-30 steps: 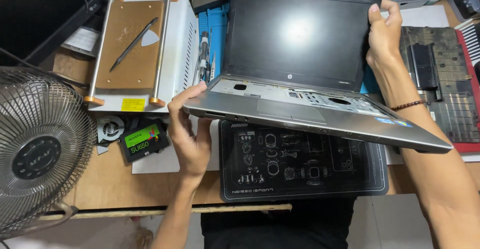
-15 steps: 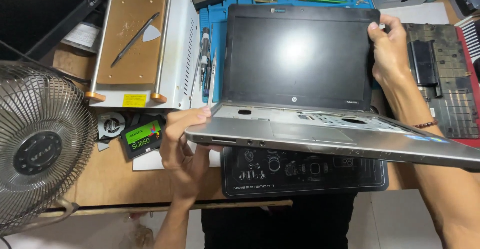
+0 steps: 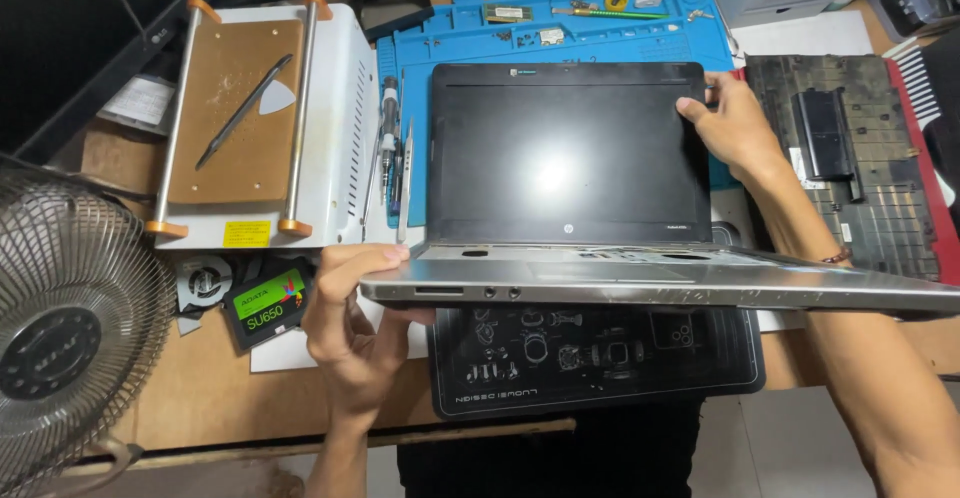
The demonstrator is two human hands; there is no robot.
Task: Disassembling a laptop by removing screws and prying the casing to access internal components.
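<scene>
Head view, looking down: you hold an open laptop lifted above the bench, its silver base tilted so the front edge faces you. Your left hand grips the base at its front left corner, thumb lying along the top edge and fingers curled underneath. Your right hand is closed on the upper right edge of the screen lid, fingertips wrapped over the bezel (the thumb is hidden behind the lid).

Below the fingers of your left hand, on the wooden bench, lies a dark work mat with pale line drawings, partly covered by the laptop base. Just left of that hand sits a small black drive with a green label, and farther left a wire-caged fan. Above your left fingertips stands a white heating station with a brown plate and a thin tool resting on it. Behind the screen lid spreads a blue repair mat with screwdrivers and small parts. Right of your right hand lies a black bottom cover.
</scene>
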